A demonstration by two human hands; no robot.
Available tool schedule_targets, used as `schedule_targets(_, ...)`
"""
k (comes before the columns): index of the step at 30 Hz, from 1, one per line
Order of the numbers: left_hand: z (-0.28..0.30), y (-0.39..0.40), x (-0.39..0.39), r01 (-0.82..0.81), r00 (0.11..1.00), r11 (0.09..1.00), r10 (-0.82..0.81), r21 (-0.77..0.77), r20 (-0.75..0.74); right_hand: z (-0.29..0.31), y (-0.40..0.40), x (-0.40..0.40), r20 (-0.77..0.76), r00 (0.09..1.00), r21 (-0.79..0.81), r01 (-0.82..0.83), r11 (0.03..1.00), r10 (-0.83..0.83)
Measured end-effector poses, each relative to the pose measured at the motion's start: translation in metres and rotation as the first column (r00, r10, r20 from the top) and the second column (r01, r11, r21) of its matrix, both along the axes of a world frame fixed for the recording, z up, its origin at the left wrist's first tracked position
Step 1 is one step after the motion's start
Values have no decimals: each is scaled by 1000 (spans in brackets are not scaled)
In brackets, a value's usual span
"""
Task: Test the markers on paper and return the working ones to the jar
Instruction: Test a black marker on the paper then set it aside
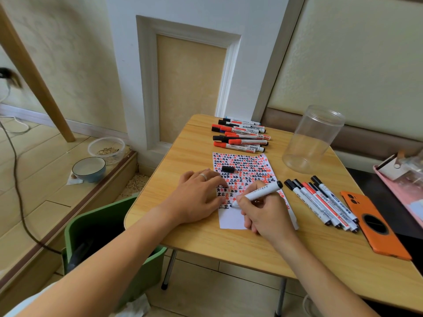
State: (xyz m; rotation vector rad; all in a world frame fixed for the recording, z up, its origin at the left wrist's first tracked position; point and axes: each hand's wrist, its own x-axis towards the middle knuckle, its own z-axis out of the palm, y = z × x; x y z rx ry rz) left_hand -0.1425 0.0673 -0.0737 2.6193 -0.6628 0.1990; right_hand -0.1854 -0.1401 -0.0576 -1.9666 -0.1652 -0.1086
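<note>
Right now the right hand [265, 216] pinches a white-barrelled marker [258, 193] between thumb and curled fingers, its tip down on the sheet of paper [231, 219] and its black end pointing up and to the right; the tip itself is hidden behind the thumb, so its colour cannot be told. Beside it the left hand [199, 197] lies flat with straight fingers, pressing the sheet's left edge against the wooden table [174, 165], a ring on one finger. Rows of red and black test marks fill most of the sheet, leaving only its near end white, and a loose black cap [228, 169] lies on the marks near the far end. Beyond the sheet a pile of red- and black-capped markers [240, 136] lies at the table's far edge. To the right a row of capped markers [322, 202] rests just beside an orange phone [375, 227]. Farther back stands the clear plastic jar [313, 138], seemingly with nothing inside, its mouth tilted by the wide lens. A green bin [75, 232] sits under the table's left corner, partly covered by the left forearm
</note>
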Motion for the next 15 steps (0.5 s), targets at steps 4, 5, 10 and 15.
schedule_targets(4, 0, 0, 0, 0, 1000, 1000, 0, -4, 1, -1, 0, 0, -3, 1000, -7, -11, 1000, 11)
schedule_targets(5, 0, 0, 0, 1, 1000, 1000, -1, -6, -1, -1, 0, 1, -4, 1000, -6, -9, 1000, 9)
schedule_targets(10, 0, 1, 0, 3, 1000, 1000, -3, -3, -11, -2, 0, 1, -6, 1000, 11, -9, 1000, 9)
schedule_targets(15, 0, 0, 0, 2, 1000, 1000, -2, -3, -6, -1, 1, 1, -16, 1000, 3, -8, 1000, 8)
